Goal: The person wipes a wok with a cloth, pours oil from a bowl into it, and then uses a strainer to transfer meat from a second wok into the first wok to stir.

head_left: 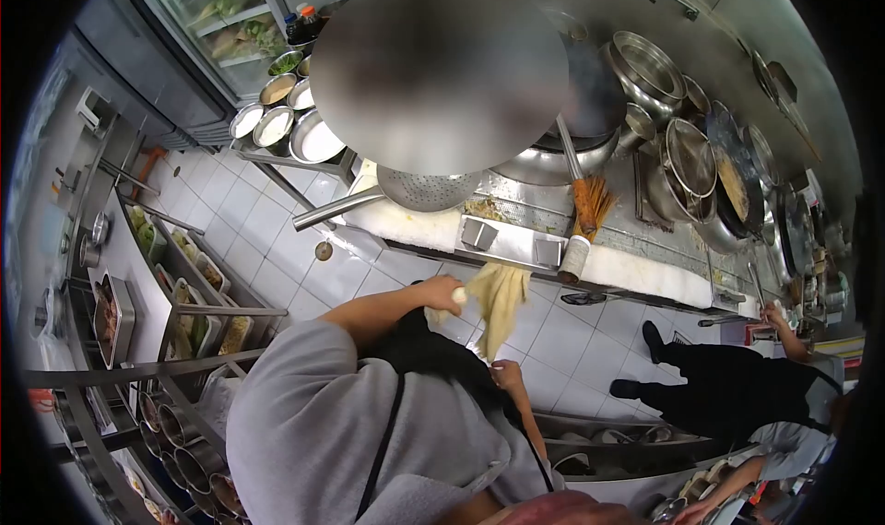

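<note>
My left hand is closed around a bunched whitish cloth, part of which shows below the fingers. Just to its right, a yellowish cloth hangs down from the front edge of the stove. My right hand is lower, in front of my dark apron, near the bottom of the hanging cloth. Its fingers are curled, and whatever they hold is too small to make out. On the stove edge above sits a perforated metal strainer with its handle pointing left.
A large blurred patch hides the upper middle. A bamboo brush rests on the stove. Pots and strainers stand at right. Seasoning bowls sit at upper left. A co-worker stands at lower right; shelving lines the left.
</note>
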The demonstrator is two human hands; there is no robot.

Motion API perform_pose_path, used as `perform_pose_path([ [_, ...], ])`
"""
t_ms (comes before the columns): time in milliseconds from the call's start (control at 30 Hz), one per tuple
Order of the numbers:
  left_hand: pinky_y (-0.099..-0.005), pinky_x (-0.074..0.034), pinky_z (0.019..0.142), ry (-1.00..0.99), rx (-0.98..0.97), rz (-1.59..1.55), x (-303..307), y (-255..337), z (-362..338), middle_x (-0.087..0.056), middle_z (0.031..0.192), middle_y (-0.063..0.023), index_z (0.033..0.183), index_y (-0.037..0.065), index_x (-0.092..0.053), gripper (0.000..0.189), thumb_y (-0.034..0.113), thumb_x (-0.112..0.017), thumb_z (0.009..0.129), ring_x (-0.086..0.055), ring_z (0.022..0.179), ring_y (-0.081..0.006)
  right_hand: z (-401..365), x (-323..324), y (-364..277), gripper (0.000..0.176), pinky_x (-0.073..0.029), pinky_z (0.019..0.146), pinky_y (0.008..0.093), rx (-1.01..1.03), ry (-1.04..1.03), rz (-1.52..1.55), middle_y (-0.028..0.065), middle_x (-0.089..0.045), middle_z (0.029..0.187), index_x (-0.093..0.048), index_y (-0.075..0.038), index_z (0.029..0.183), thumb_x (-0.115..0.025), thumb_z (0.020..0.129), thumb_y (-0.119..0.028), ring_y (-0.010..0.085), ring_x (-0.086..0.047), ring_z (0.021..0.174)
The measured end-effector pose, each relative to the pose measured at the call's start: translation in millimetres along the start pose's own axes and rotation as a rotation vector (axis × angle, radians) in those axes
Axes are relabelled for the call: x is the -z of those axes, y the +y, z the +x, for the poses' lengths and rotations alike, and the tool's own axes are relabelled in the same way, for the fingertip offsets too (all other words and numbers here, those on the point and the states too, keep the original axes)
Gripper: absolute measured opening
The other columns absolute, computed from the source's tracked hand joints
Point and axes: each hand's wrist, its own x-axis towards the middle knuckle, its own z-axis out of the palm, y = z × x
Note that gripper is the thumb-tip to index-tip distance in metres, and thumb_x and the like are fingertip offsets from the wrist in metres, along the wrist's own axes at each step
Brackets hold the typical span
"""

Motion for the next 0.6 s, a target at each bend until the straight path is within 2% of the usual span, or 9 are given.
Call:
perform_pose_path([
  [67, -0.0388, -0.050, 0.084, -0.066, 0.137, -0.240, 17.2, 0.4, -23.3, -0.067, 0.098, -0.0175, 0.107, 0.005, -0.064, 0.058, 0.038, -0.079, 0.062, -0.064, 0.091, -0.0325, -8.0, 18.9, 1.3, 0.033, -0.048, 0.050, 0.0272, -0.030, 0.010, 0.260, 0.0052, -0.064, 0.072, -0.062, -0.003, 0.109, -0.063, 0.090, -0.030, 0.0136, -0.059, 0.057],
  [133, -0.0373, -0.051, 0.080, -0.072, 0.269, -0.548, 31.1, 1.2, -38.3, -0.067, 0.097, -0.0150, 0.107, 0.003, -0.064, 0.056, 0.034, -0.080, 0.063, -0.065, 0.087, -0.0278, -49.2, 62.3, -45.0, 0.038, -0.050, 0.051, 0.0270, 0.030, 0.096, 0.471, 0.0059, -0.065, 0.075, -0.061, -0.006, 0.114, -0.058, 0.092, -0.036, 0.0133, -0.061, 0.061],
  [233, -0.0325, -0.052, 0.073, -0.050, 0.202, -0.852, 69.9, 21.0, -44.7, -0.067, 0.090, -0.0088, 0.104, -0.002, -0.063, 0.047, 0.020, -0.081, 0.067, -0.063, 0.081, -0.0182, -72.3, 128.4, -121.8, 0.053, -0.048, 0.051, 0.0267, 0.301, 0.382, 0.597, 0.0052, -0.064, 0.076, -0.061, -0.006, 0.117, -0.050, 0.093, -0.053, 0.0127, -0.059, 0.061],
  [300, -0.0325, -0.052, 0.072, -0.030, 0.120, -0.966, 98.5, 38.8, -42.8, -0.066, 0.092, -0.0090, 0.106, -0.002, -0.062, 0.046, 0.020, -0.080, 0.069, -0.063, 0.081, -0.0170, -87.2, 168.8, -202.8, 0.057, -0.047, 0.055, 0.0274, 0.510, 0.579, 0.534, 0.0051, -0.062, 0.080, -0.060, -0.006, 0.121, -0.047, 0.094, -0.054, 0.0124, -0.058, 0.067],
  [333, -0.0322, -0.052, 0.072, -0.043, 0.091, -1.015, 116.7, 50.1, -40.9, -0.066, 0.093, -0.0090, 0.107, -0.002, -0.062, 0.047, 0.020, -0.081, 0.069, -0.063, 0.081, -0.0168, -111.2, 175.9, -263.6, 0.056, -0.047, 0.057, 0.0266, 0.535, 0.661, 0.388, 0.0061, -0.063, 0.087, -0.060, -0.008, 0.124, -0.048, 0.094, -0.054, 0.0122, -0.058, 0.072],
  [400, -0.0303, -0.052, 0.071, -0.070, 0.028, -1.108, 144.6, 64.0, -32.5, -0.065, 0.094, -0.0085, 0.109, -0.002, -0.061, 0.049, 0.022, -0.081, 0.070, -0.063, 0.081, -0.0158, -115.8, 185.5, -349.2, 0.053, -0.047, 0.066, 0.0267, 0.799, 0.653, 0.050, 0.0095, -0.064, 0.093, -0.059, -0.006, 0.125, -0.057, 0.090, -0.046, 0.0157, -0.059, 0.076],
  [467, -0.0304, -0.052, 0.074, -0.107, -0.064, -1.124, 166.6, 71.1, -18.6, -0.066, 0.096, -0.0095, 0.111, -0.003, -0.060, 0.051, 0.022, -0.080, 0.071, -0.063, 0.085, -0.0159, -121.2, 175.9, -428.3, 0.054, -0.050, 0.075, 0.0351, 0.716, 0.623, -0.437, 0.0174, -0.066, 0.099, -0.055, -0.004, 0.128, -0.065, 0.086, -0.038, 0.0227, -0.064, 0.086],
  [533, -0.0304, -0.052, 0.075, -0.100, -0.120, -1.151, 180.4, 75.1, -9.9, -0.066, 0.097, -0.0094, 0.112, -0.002, -0.060, 0.050, 0.023, -0.079, 0.074, -0.063, 0.087, -0.0154, -65.7, 176.7, -460.0, 0.063, -0.047, 0.088, 0.0432, 0.473, 0.580, -0.787, 0.0263, -0.063, 0.109, -0.047, -0.006, 0.135, -0.069, 0.082, -0.032, 0.0289, -0.063, 0.104],
  [600, -0.0302, -0.051, 0.079, -0.112, -0.125, -1.197, 186.8, 67.0, -0.5, -0.065, 0.103, -0.0104, 0.118, -0.002, -0.057, 0.054, 0.023, -0.078, 0.076, -0.063, 0.087, -0.0158, -27.7, 186.2, -467.3, 0.077, -0.045, 0.095, 0.0418, 0.532, 0.627, -0.780, 0.0262, -0.062, 0.115, -0.033, -0.010, 0.145, -0.070, 0.081, -0.033, 0.0287, -0.062, 0.109],
])
